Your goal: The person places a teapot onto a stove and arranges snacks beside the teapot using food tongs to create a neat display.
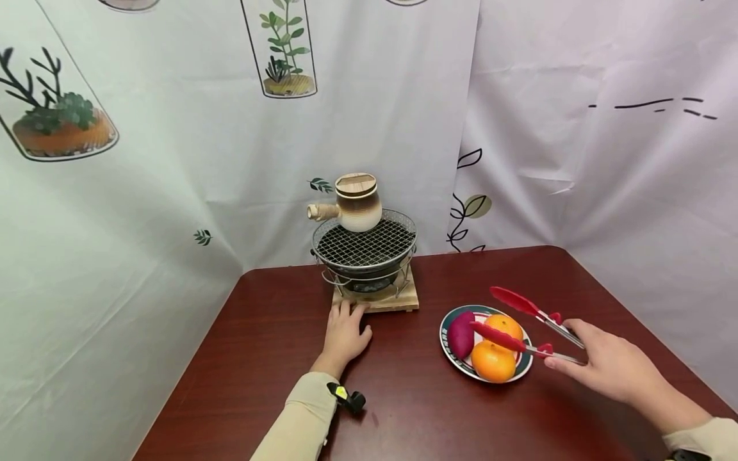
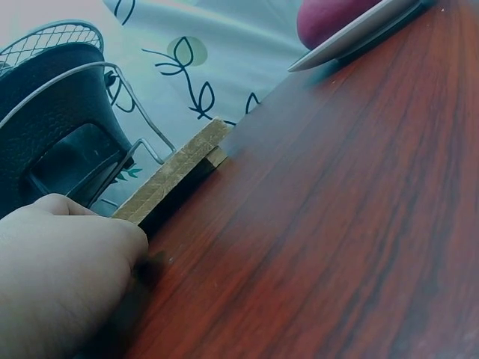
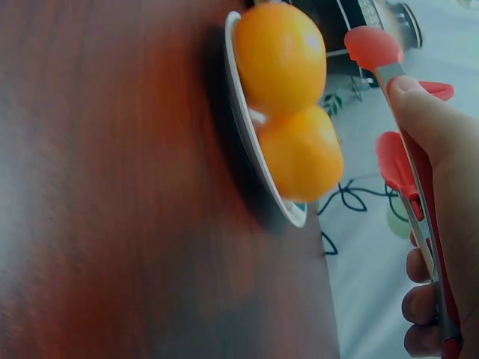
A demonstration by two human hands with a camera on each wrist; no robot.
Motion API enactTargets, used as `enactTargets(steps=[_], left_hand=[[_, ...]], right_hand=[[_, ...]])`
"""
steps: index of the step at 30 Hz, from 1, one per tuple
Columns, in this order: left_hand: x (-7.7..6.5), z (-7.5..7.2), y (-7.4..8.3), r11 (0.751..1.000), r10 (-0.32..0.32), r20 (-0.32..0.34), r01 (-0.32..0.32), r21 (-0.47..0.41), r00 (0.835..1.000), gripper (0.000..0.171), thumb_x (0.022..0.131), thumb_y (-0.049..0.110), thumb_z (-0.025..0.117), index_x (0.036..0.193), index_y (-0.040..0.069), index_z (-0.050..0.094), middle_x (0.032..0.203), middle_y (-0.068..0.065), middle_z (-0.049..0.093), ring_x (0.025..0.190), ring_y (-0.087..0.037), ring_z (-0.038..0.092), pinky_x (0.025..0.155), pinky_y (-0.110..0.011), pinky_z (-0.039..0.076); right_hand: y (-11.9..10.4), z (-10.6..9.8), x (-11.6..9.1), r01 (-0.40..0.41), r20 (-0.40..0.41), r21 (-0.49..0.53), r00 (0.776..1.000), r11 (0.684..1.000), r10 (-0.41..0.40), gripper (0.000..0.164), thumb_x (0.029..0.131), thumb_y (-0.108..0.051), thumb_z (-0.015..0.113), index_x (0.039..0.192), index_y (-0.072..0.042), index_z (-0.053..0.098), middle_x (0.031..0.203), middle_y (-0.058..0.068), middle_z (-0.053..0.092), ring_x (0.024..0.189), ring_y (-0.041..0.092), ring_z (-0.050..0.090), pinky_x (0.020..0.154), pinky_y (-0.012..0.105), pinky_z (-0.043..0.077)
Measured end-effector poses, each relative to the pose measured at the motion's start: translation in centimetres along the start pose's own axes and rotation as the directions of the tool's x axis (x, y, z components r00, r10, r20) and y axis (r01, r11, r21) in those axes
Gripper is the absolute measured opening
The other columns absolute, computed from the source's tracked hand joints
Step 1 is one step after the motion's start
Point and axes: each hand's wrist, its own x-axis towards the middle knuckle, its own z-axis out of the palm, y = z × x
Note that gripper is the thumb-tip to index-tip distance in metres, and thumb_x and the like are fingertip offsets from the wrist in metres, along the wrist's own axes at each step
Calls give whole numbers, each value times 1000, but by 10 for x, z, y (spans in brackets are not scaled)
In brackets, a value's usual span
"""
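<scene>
In the head view my right hand (image 1: 614,365) holds red-tipped tongs (image 1: 507,337), their arms spread apart, above a plate (image 1: 446,349). The plate bears two oranges (image 1: 494,362) and a purple, sweet-potato-like piece (image 1: 460,335). One red tip overlaps the fruit in that view; the right wrist view shows the thumb and curled fingers on the tongs' metal arms (image 3: 419,179). My left hand (image 1: 344,336) rests its fingers at the front edge of a wooden board (image 1: 398,302) beneath a round tabletop grill (image 1: 369,282). Its fingertips are partly hidden in the left wrist view.
A side-handled clay pot (image 1: 359,208) with a wooden lid stands on the grill's wire mesh (image 1: 375,246). Behind the dark red table (image 1: 403,397) hangs a white printed cloth (image 1: 392,115), which also runs along both sides.
</scene>
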Motion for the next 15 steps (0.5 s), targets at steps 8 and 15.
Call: enactTargets(steps=[8,15], left_hand=[[1,2,-4,1000,9,-14,-9,4,1000,46,86,23,70,131,16,64,135,-17,50,128,-42,39,111,-56,31],[2,4,-4,1000,14,-15,-13,7,1000,45,86,24,70,130,16,64,135,-17,49,129,-42,39,110,-57,31]], right_hand=[[-18,12,-15,63,-26,-18,998,998,-64,83,72,-67,79,124,-5,58,102,3,66,73,14,58,57,41,48],[-28,21,-26,109,-76,-55,991,992,-113,86,67,-72,79,123,-10,58,108,1,65,72,11,59,56,36,48]])
